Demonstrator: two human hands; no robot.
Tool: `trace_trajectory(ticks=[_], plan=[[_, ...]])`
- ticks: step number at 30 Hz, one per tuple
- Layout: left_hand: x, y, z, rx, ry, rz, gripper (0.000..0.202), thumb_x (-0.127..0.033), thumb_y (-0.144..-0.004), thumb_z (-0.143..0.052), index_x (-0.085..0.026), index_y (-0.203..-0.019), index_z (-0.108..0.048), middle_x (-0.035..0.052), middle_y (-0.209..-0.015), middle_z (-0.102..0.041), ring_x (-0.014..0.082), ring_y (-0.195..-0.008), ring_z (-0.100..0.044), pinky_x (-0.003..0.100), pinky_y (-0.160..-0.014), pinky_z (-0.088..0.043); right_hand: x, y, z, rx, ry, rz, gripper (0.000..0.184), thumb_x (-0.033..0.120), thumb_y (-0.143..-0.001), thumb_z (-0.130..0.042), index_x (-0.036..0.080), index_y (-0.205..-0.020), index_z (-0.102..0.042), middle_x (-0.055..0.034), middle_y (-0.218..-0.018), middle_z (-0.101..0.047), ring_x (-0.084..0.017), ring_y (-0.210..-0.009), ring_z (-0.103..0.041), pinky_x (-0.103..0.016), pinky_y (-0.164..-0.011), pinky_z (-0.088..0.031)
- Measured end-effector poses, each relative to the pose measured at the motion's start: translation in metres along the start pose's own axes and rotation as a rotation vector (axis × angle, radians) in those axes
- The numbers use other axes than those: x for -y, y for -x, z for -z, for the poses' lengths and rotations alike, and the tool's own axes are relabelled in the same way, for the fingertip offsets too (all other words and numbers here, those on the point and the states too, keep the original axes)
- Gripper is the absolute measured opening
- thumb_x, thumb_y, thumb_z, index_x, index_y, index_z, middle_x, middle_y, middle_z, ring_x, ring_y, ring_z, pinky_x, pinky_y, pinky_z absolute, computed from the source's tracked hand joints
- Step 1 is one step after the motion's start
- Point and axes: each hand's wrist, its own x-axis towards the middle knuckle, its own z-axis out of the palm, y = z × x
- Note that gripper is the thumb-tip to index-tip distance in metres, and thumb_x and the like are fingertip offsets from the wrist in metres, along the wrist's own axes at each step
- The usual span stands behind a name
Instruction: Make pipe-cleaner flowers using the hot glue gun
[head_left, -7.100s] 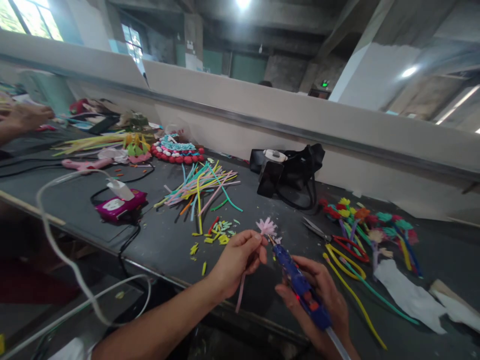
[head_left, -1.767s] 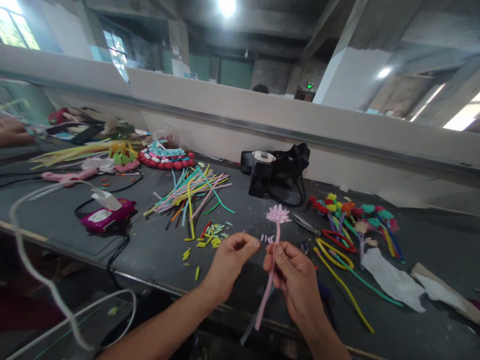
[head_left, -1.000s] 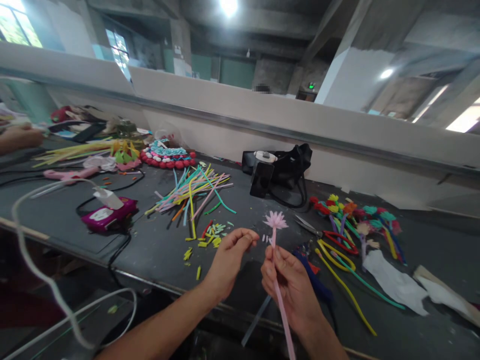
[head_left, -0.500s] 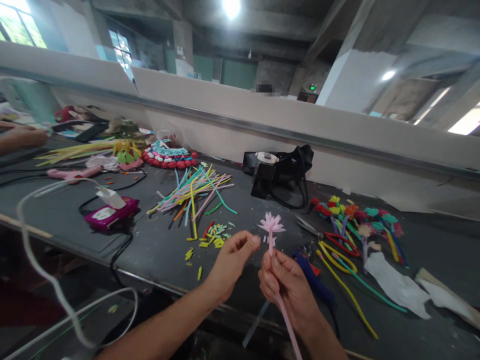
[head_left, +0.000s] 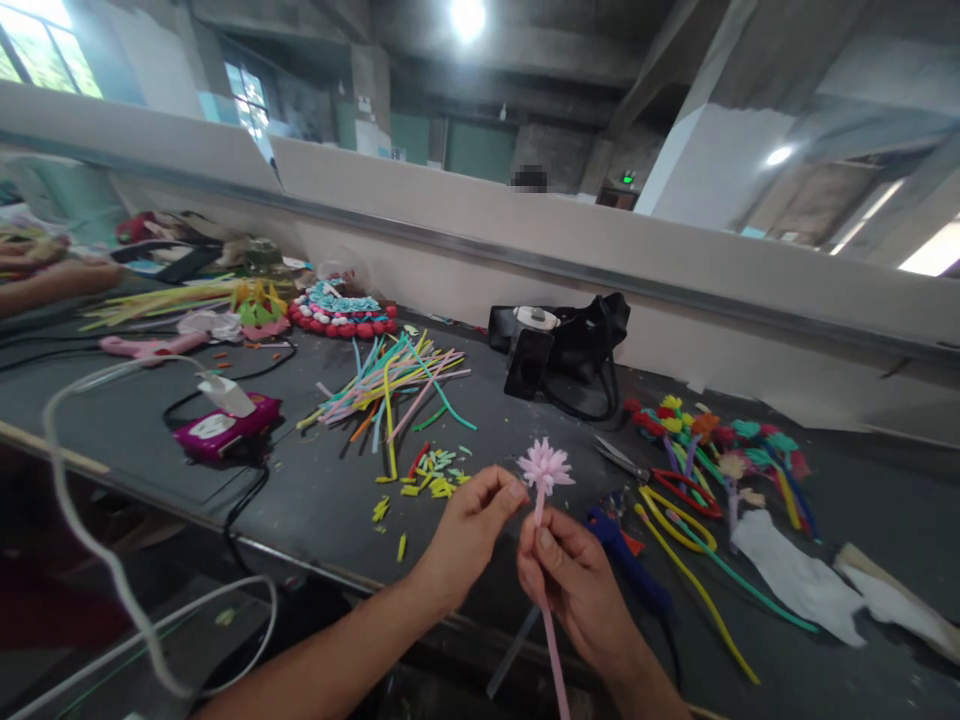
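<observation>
In my right hand [head_left: 574,575] is the stem of a pink pipe-cleaner flower [head_left: 546,467], its fuzzy petals fanned out above my fingers and the stem hanging down below. My left hand [head_left: 476,525] is closed, thumb and forefinger pinched together at the left edge of the petals; whatever lies between those fingertips is hidden. Short yellow and pale green cut pieces [head_left: 436,485] lie beyond my left hand. To the right of my right hand are a blue glue gun [head_left: 626,560] and red-handled scissors [head_left: 652,478].
A heap of coloured pipe cleaners [head_left: 394,385] lies mid-table. Finished flowers [head_left: 720,430] sit at right beside a white cloth [head_left: 791,575]. At left are a purple power strip [head_left: 229,425] with a white cable and a co-worker's hand [head_left: 75,275]. A black bag [head_left: 585,345] rests by the partition.
The flower head has tipped toward me, showing more of its petals, and its stem hangs more upright. My left fingertips are closer to the petals. The co-worker's hand reaches further in.
</observation>
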Motion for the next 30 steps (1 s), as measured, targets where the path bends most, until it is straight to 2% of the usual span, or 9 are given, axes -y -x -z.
trace_trajectory(ticks=[8,13,17,22,27,30], plan=[[0.002,0.000,-0.002,-0.006,0.000,0.080,0.008,-0.022,-0.078,-0.053,-0.017,-0.077,-0.060,-0.0015,-0.073,-0.054,0.0122,-0.072,-0.045,0.023,-0.068,-0.037,-0.004,0.002,0.002,0.005,0.142,0.054,0.026,0.040,-0.092,-0.057,0.017,-0.080,-0.058,0.0055,-0.052,-0.051,-0.004,-0.043,-0.037,-0.017,-0.041,-0.026],[0.002,0.002,0.001,0.052,0.045,0.100,0.010,-0.022,-0.070,-0.049,-0.018,-0.062,-0.051,-0.0030,-0.060,-0.044,0.0112,-0.060,-0.037,0.023,-0.058,-0.032,-0.003,0.004,0.001,0.043,0.258,0.095,0.030,0.042,-0.093,-0.054,0.016,-0.078,-0.059,0.0042,-0.053,-0.053,-0.005,-0.043,-0.038,-0.018,-0.042,-0.028],[0.001,0.004,0.005,0.026,0.032,0.004,0.014,-0.024,-0.070,-0.047,-0.019,-0.057,-0.046,-0.0021,-0.059,-0.040,0.0122,-0.061,-0.036,0.025,-0.059,-0.030,-0.004,0.006,0.000,0.044,0.289,0.093,0.032,0.044,-0.093,-0.054,0.017,-0.077,-0.059,0.0037,-0.052,-0.054,-0.005,-0.043,-0.039,-0.018,-0.042,-0.027],[0.000,0.006,0.009,0.035,-0.081,-0.082,0.019,-0.023,-0.070,-0.043,-0.019,-0.052,-0.039,-0.0027,-0.053,-0.033,0.0123,-0.056,-0.029,0.028,-0.054,-0.022,-0.006,0.006,0.000,0.012,0.169,0.063,0.028,0.042,-0.092,-0.056,0.017,-0.079,-0.059,0.0046,-0.051,-0.053,-0.004,-0.042,-0.037,-0.018,-0.042,-0.025],[0.000,0.008,0.007,0.052,0.013,-0.014,0.019,-0.025,-0.073,-0.042,-0.020,-0.055,-0.039,-0.0047,-0.054,-0.028,0.0110,-0.053,-0.023,0.028,-0.052,-0.019,-0.005,0.004,-0.003,0.006,-0.095,0.013,0.024,0.038,-0.089,-0.062,0.018,-0.077,-0.058,0.0061,-0.050,-0.049,-0.004,-0.042,-0.035,-0.017,-0.042,-0.023],[-0.002,0.008,0.004,0.057,0.013,0.004,0.016,-0.023,-0.072,-0.042,-0.020,-0.057,-0.040,-0.0049,-0.055,-0.029,0.0108,-0.053,-0.025,0.027,-0.052,-0.020,-0.003,0.002,-0.005,0.016,-0.234,0.025,0.022,0.036,-0.088,-0.063,0.019,-0.077,-0.058,0.0076,-0.049,-0.043,-0.004,-0.041,-0.031,-0.018,-0.042,-0.024]])
